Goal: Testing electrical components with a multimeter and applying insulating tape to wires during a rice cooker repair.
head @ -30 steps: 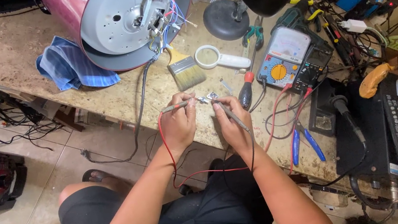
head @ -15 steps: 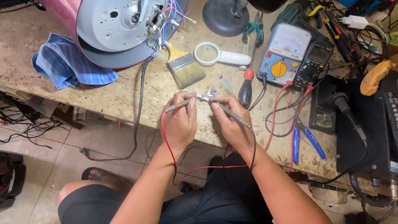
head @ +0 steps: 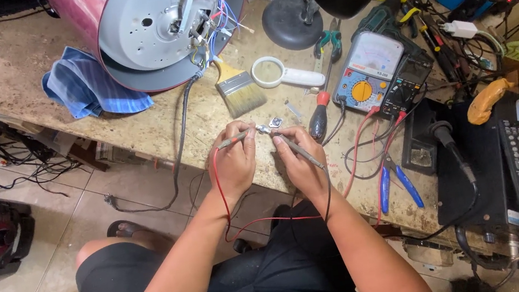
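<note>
The left hand [head: 235, 162] pinches the red probe [head: 237, 139] and the right hand [head: 299, 161] the black probe [head: 303, 150], fingers pressed together, tips meeting on a small metal part [head: 263, 129] just before the analog multimeter [head: 366, 73]; steady contact seems best

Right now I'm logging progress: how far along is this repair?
Done: the pink appliance lies on its side, wiring exposed. In hand: left hand and right hand hold the two probes to a small metal part. Left: the appliance wires hang loose.
</note>
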